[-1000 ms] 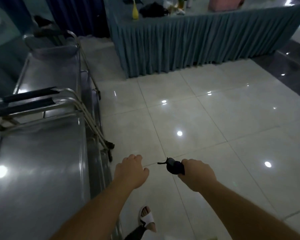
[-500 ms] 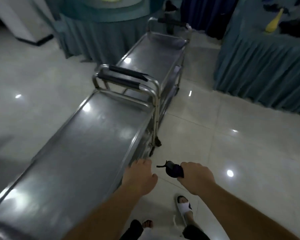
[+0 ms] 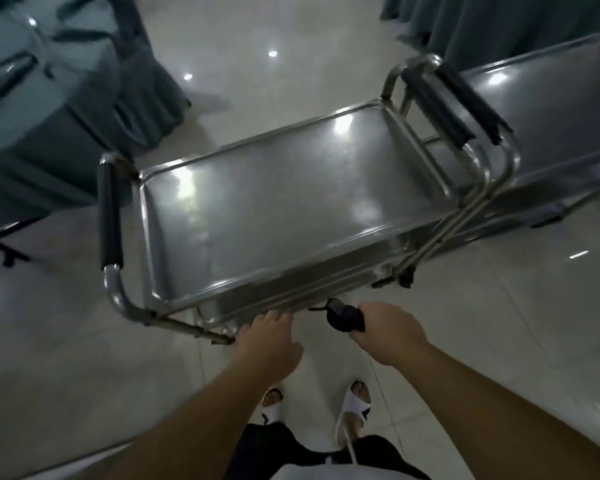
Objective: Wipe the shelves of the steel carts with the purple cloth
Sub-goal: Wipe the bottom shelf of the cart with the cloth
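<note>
The fingers of the right hand (image 3: 388, 332) are clenched around the bunched purple cloth (image 3: 345, 317), which sticks out of the fist toward the cart with a thin dark strand trailing from its tip. The cloth sits just off the near long edge of the near steel cart (image 3: 274, 202), about at that edge's middle, and does not touch the top shelf. The left hand (image 3: 267, 344) is beside it, knuckles up and fingers curled downward, holding nothing; its fingertips reach the near edge of the lower shelf, though whether they touch the metal cannot be told. Both forearms are bare.

The near cart's top shelf is a bare, shiny tray with a raised rim, with a padded push handle (image 3: 111, 211) at its left end. At its right end two more padded handles stand close together, where a second steel cart (image 3: 548, 109) butts against it, running off toward the upper right. Below the hands, two feet in white sandals (image 3: 355, 405) stand on the pale tiled floor (image 3: 66, 358). A draped round table (image 3: 49, 109) stands past the far left corner of the near cart
</note>
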Demonstrator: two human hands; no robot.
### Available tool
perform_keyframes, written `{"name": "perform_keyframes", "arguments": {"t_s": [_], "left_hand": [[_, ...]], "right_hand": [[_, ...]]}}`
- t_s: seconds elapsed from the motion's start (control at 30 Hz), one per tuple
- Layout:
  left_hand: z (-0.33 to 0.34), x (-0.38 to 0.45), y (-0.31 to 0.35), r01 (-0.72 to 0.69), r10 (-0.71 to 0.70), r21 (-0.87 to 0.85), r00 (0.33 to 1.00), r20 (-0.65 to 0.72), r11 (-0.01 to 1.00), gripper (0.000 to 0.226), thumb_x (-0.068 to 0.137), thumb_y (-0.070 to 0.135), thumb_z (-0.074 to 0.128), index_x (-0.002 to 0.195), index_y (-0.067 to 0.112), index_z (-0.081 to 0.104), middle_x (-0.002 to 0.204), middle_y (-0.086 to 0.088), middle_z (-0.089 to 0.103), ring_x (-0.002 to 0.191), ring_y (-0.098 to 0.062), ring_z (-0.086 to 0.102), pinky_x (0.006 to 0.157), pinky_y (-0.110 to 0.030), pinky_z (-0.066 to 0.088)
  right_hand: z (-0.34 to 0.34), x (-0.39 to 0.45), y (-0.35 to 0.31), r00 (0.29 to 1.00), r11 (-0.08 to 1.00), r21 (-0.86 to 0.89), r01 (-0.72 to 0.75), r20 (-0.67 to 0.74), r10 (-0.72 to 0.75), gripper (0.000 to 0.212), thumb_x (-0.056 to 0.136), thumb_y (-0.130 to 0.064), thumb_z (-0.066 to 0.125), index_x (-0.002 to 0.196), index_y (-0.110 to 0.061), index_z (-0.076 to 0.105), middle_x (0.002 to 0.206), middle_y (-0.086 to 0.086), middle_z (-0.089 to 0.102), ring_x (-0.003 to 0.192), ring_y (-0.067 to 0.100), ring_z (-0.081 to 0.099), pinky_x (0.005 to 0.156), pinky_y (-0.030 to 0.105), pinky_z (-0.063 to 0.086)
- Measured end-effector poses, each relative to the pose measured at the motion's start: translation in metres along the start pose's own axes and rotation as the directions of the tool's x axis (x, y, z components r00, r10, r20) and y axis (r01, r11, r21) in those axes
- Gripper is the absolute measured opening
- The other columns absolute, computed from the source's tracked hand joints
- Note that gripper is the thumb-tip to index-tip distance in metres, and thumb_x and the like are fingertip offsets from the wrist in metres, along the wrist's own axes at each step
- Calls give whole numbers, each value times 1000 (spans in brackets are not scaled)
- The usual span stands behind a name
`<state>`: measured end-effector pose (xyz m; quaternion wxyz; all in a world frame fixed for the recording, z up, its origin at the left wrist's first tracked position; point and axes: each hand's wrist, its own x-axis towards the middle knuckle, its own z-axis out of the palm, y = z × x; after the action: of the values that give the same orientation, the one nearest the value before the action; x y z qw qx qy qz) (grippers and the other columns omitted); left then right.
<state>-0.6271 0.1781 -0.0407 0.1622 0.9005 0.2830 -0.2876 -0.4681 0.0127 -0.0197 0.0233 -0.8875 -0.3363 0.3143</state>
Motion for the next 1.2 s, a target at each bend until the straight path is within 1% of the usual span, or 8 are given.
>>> {"name": "perform_keyframes", "arguments": {"t_s": [0.17,0.27,0.57,0.7,0.83,0.97,1.07,1.2], "left_hand": [[41,-35,-68,145,-146,-149,989,2,978,62,101,50,47,156,24,40,158,-4,44,142,-29,45,111,-47,40],[69,-47,-107,212,-208,-178,977,41,961,59,101,50,46,154,24,42,154,-4,47,136,-28,50,106,-46,42],[131,-48,-168,287,-263,-199,955,136,937,57,101,50,45,152,25,42,148,-2,50,130,-25,51,98,-44,47],[155,-33,-173,355,-331,-225,933,140,907,58,101,50,46,153,25,42,149,-2,50,130,-24,51,102,-44,50],[188,-1,-170,403,-377,-231,914,149,886,59,101,50,46,154,25,42,150,-3,51,132,-25,51,106,-46,48],[233,52,-169,394,-374,-212,918,129,894,53,99,47,47,145,22,50,141,-4,56,124,-27,54,95,-44,45],[271,96,-176,374,-355,-215,927,120,902,56,99,50,49,147,22,49,141,-4,55,126,-27,53,97,-45,44],[316,144,-195,381,-368,-219,924,101,898,56,100,50,51,149,24,47,145,-2,55,131,-27,53,105,-47,44]], "right_hand": [[39,13,-51,991,987,-136,89,111,-74,20,95,-45,57,92,-26,63,89,-2,68,81,21,66,74,34,58],[69,20,-79,982,972,-195,129,163,-97,20,97,-40,56,95,-23,66,88,-2,69,79,20,67,69,32,55],[167,32,-144,938,979,-52,196,302,-172,21,94,-42,65,105,-25,62,95,-1,67,86,21,66,72,34,57],[195,60,-137,912,959,-84,272,340,-229,18,94,-43,64,103,-27,59,93,-2,65,85,21,65,73,35,57],[219,108,-114,885,941,-99,323,383,-264,23,96,-40,64,111,-23,62,97,0,67,88,23,66,74,36,58],[247,171,-95,887,916,-176,361,367,-279,26,98,-44,61,114,-23,60,103,1,67,90,24,65,79,37,58],[276,215,-85,896,902,-244,356,365,-255,24,99,-47,57,109,-25,58,98,0,64,86,22,64,78,37,57],[323,255,-71,919,922,-183,342,268,-288,19,97,-41,61,95,-23,60,89,0,65,79,23,64,74,39,58]]}}
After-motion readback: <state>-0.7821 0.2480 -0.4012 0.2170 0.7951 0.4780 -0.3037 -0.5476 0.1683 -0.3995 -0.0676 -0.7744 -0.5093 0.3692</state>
